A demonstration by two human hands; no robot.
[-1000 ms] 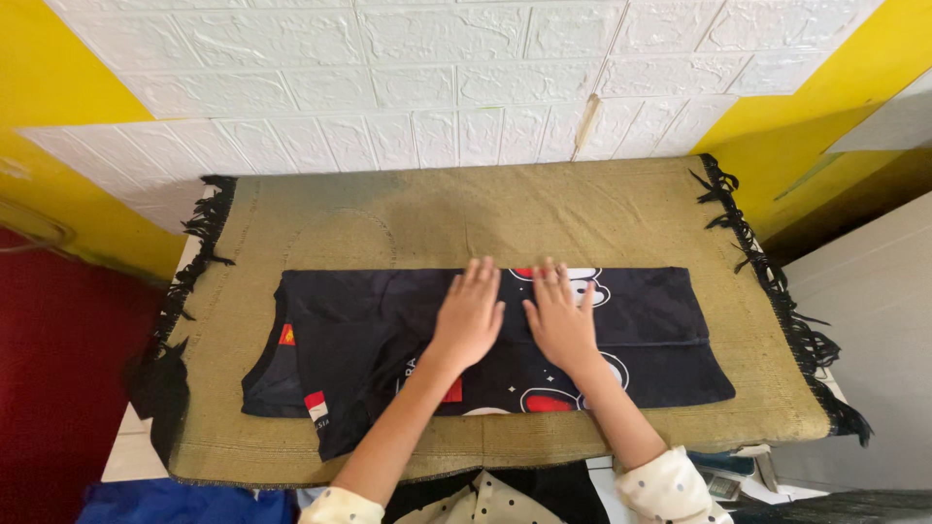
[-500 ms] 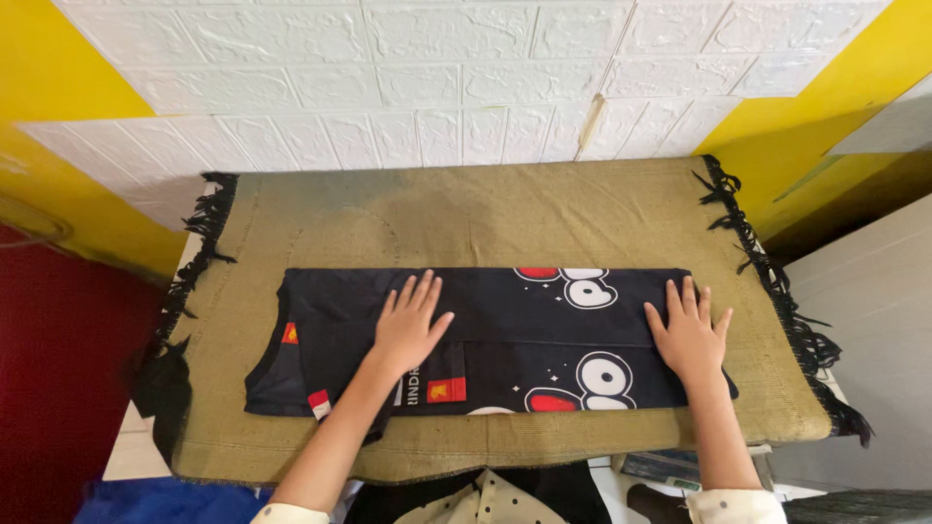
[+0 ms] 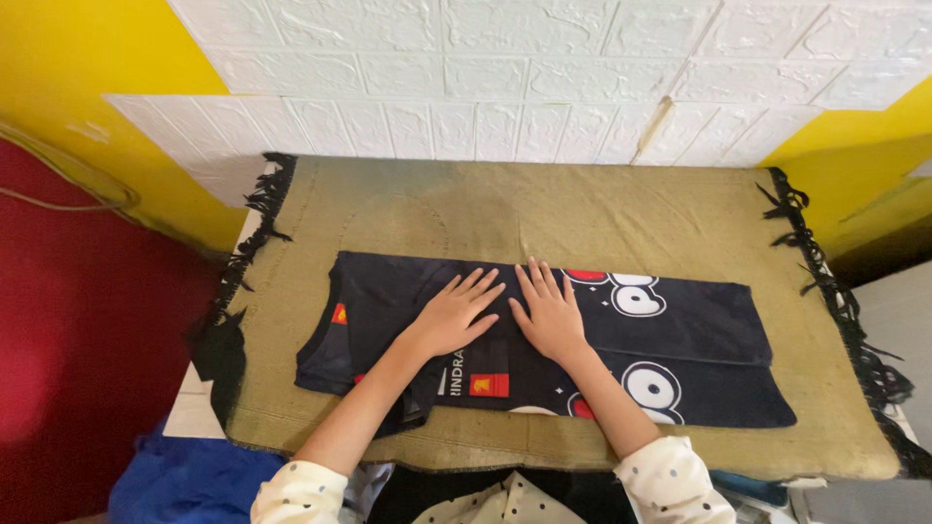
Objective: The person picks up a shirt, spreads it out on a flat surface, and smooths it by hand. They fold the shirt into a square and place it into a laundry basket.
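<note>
Olive cloth (image 3: pixel 582 209) under black garment (image 3: pixel 699 330)

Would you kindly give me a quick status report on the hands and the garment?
Left hand and right hand flat, side by side on folded black garment. Garment lies on olive fringed mat. Nothing in the way.

White embossed brick-pattern wall panel (image 3: pixel 544 78) between yellow wall areas (image 3: pixel 87 58); red surface (image 3: pixel 68 330) at left; black-fringed olive table cover (image 3: pixel 582 204)

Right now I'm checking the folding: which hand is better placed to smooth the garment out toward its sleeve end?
Left. The left hand lies flat on the black printed garment, on the side nearer the sleeve end; the right hand rests beside it, toward the other end.
</note>
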